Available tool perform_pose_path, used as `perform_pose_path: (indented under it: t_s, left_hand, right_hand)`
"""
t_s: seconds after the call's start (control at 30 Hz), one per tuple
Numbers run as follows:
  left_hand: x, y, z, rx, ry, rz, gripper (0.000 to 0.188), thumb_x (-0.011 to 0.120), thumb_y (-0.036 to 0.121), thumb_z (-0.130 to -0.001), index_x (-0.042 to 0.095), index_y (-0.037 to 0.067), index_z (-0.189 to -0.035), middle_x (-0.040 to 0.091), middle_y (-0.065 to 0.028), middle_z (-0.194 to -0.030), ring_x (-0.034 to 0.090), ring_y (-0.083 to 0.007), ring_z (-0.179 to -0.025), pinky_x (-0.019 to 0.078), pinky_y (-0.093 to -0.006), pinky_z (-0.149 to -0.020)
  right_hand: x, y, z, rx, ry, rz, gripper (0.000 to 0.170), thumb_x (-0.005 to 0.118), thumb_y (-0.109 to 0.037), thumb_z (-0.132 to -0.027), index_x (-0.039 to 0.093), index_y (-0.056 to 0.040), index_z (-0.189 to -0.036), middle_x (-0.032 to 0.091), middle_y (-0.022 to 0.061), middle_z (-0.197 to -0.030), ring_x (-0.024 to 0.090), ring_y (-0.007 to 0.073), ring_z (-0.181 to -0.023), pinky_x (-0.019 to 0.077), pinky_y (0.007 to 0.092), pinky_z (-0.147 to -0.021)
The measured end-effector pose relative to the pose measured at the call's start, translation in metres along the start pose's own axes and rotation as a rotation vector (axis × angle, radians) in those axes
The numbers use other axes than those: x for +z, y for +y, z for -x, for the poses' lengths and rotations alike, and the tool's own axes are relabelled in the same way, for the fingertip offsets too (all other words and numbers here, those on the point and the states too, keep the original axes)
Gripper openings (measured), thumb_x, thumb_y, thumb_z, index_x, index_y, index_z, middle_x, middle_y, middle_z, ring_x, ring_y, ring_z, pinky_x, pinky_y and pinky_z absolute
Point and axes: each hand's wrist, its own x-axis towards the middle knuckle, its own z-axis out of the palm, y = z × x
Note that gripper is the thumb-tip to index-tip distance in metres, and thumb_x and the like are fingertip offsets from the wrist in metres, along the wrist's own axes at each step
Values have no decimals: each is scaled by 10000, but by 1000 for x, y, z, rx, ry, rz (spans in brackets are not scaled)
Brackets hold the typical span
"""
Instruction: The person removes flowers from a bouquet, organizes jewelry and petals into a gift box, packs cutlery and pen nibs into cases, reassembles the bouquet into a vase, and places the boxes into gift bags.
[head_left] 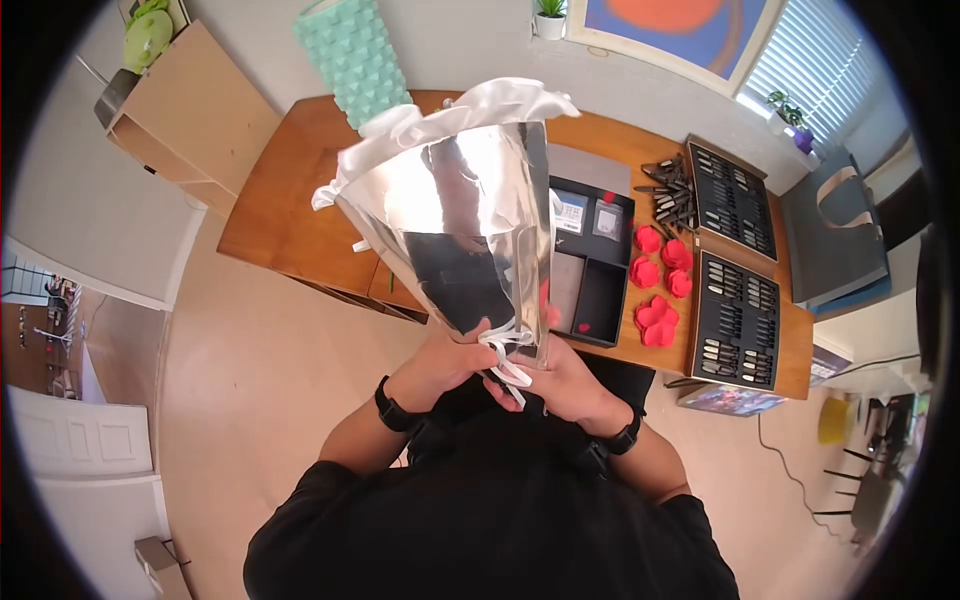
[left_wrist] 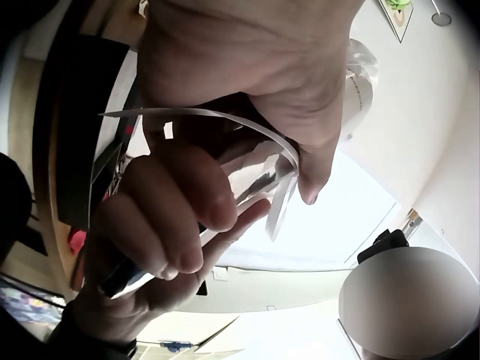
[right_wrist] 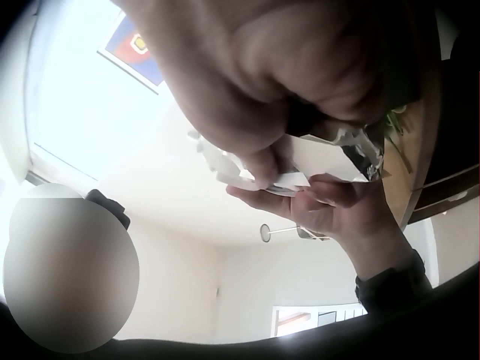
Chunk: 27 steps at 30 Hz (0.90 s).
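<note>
A cone-shaped bouquet wrap (head_left: 440, 225) of shiny silver sheet stands in front of the body, its wide end up and tilted away. White ruffled trim (head_left: 430, 125) runs along its upper edge. At the narrow end a white ribbon (head_left: 510, 350) is tied, its loops and tails hanging between the hands. My left hand (head_left: 445, 362) grips the narrow end from the left, thumb at the ribbon. From the right, my right hand (head_left: 575, 385) holds the same end, its fingers curled around it in the left wrist view. What fills the wrap is hidden.
On the wooden table (head_left: 300, 190) lie a black compartment box (head_left: 605, 305), several red flowers (head_left: 657, 322), a heap of dark slim pieces (head_left: 672, 195) and two trays, including the near tray (head_left: 738, 320). A mint textured vase (head_left: 355, 60) stands behind the wrap.
</note>
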Motion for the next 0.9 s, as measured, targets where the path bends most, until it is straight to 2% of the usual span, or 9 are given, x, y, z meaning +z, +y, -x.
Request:
perform_pose_path:
  t_s: [0.13, 0.3, 0.43, 0.53, 0.57, 0.63, 0.67, 0.8, 0.9]
  left_hand:
    - [-9, -7, -1, 25, 12, -32, 1018, 935, 260, -931, 396, -9, -1751, 674, -261, -1580, 781, -382, -1290, 762, -448, -683]
    - [-50, -36, 5, 145, 191, -155, 885, 978, 91, -876, 562, 4, -1653, 719, -132, -1501, 753, -236, -1254, 655, -454, -1069]
    - [-3, -4, 19, 0, 325, -336, 864, 1010, 48, -844, 617, 9, -1612, 699, -90, -1520, 685, -207, -1340, 487, -458, -1264]
    - [-18, -8, 17, 5, -25, -622, 868, 1045, 135, -857, 623, -11, -1601, 622, -96, -1635, 537, -220, -1520, 424, -408, -1297]
    - [-6, -6, 18, -212, -32, -400, 817, 1035, 246, -889, 644, -11, -1558, 612, -103, -1629, 518, -229, -1526, 387, -404, -1316]
    - [-19, -17, 11, -300, -231, -941, 668, 943, 339, -994, 670, 1, -1501, 625, -120, -1571, 534, -251, -1490, 361, -425, -1327]
    - [-23, -15, 9, -289, -230, -951, 668, 943, 339, -994, 670, 1, -1501, 625, -120, -1571, 534, -251, -1490, 361, -425, -1327]
    - [-27, 4, 47, -125, -298, -986, 631, 914, 320, -1008, 672, 4, -1498, 629, -126, -1556, 544, -265, -1479, 376, -438, -1319]
    - [-18, 19, 9, -3, -346, -1002, 604, 893, 306, -1020, 674, 6, -1495, 633, -131, -1545, 553, -275, -1471, 387, -448, -1313]
  right_hand:
    - [10, -4, 0, -19, 51, 4, 203, 655, -251, -1207, 685, -51, -1230, 718, 42, -971, 686, 128, -787, 540, 297, -709]
    - [5, -6, 3, 79, 55, -53, 233, 826, -174, -1099, 696, -59, -1254, 767, 50, -1060, 734, 124, -913, 591, 283, -814]
    - [8, 3, 7, 37, 128, 141, 307, 890, -141, -1040, 700, -59, -1268, 784, 29, -1123, 720, 92, -999, 591, 280, -877]
    - [-4, 4, 9, 190, 159, 369, 589, 978, -124, -947, 666, -25, -1436, 757, 14, -1303, 714, 107, -1176, 580, 317, -1046]
    - [-4, 8, 10, 182, 157, 375, 589, 978, -124, -947, 666, -25, -1436, 757, 14, -1303, 714, 107, -1176, 580, 317, -1046]
    - [-5, 25, 14, -105, 279, 250, 858, 992, -130, -929, 528, -14, -1640, 666, 79, -1533, 669, 160, -1359, 547, 355, -1155]
    - [-18, 24, 15, 40, 182, 432, 1045, 992, -128, -926, 371, -6, -1758, 548, 117, -1690, 590, 207, -1496, 506, 394, -1229]
    - [-15, 27, 22, -176, 189, 513, 990, 1024, -187, -906, 478, -22, -1715, 634, 122, -1635, 618, 221, -1467, 511, 410, -1227]
    - [-16, 27, 27, 77, 167, 578, 844, 1044, -209, -885, 627, -28, -1596, 761, 119, -1460, 712, 225, -1327, 568, 416, -1158]
